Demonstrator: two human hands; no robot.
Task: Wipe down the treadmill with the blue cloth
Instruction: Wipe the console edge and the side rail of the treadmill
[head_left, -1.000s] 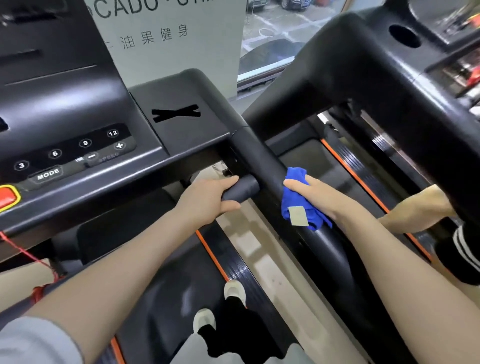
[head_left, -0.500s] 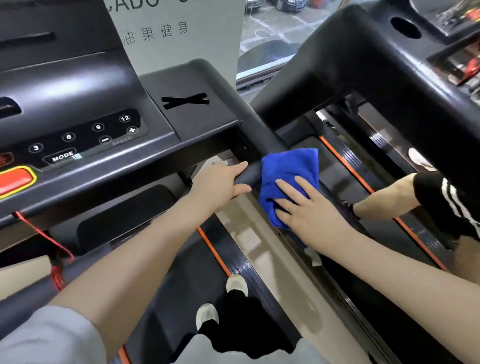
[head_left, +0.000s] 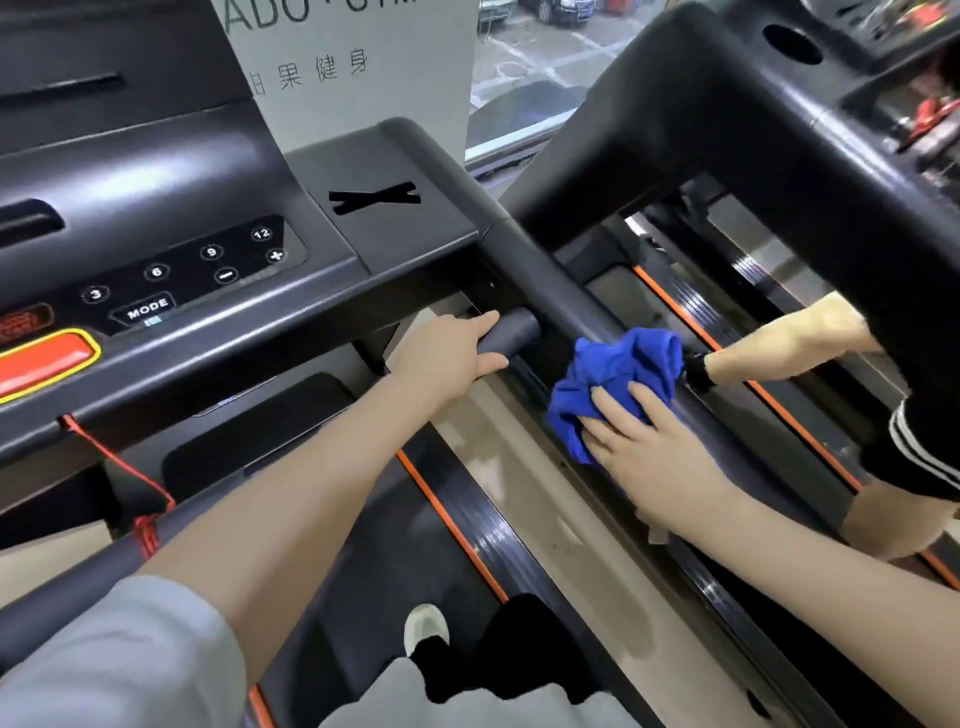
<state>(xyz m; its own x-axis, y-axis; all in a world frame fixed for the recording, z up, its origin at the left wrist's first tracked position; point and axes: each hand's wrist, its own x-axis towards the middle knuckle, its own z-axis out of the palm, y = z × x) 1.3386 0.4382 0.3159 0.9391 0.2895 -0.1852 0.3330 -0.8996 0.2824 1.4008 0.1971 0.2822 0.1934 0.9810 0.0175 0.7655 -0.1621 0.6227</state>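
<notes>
I stand on a black treadmill whose console (head_left: 171, 270) with numbered buttons fills the upper left. Its right handrail (head_left: 550, 291) runs from the console down to the lower right. My left hand (head_left: 447, 353) grips a short black stub handle (head_left: 511, 330) that juts from the inner side of that rail. The blue cloth (head_left: 618, 374) lies bunched on the rail. My right hand (head_left: 649, 447) presses on the cloth's near edge with straight, spread fingers.
A second treadmill's thick black frame (head_left: 753, 156) arches over the right side. Another person's arm (head_left: 779, 338) and leg in black shorts are between the two machines. A red safety cord (head_left: 130, 483) hangs at the left. My shoe (head_left: 426, 626) rests on the belt.
My right hand has slid the cloth down the handrail toward me, away from the stub handle, and the cloth has bunched up. My left hand keeps its grip.
</notes>
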